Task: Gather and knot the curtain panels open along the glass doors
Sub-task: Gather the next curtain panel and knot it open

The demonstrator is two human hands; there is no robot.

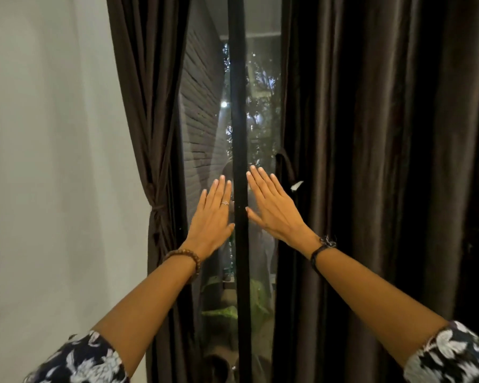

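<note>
2 hands: left and right, both flat w/ fingers straight. 2 curtain panels: left panel, cinched at 1 tie; right panel, hanging loose. 1 door frame bar w/ glass on both sides. 2 bracelets: beaded on left wrist, dark band on right. 1 ring. 2 floral sleeves. 1 wall.

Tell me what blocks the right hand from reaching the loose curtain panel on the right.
Nothing visible does. The right hand is open, held flat before the glass, and the right curtain panel hangs just beside it.
</note>
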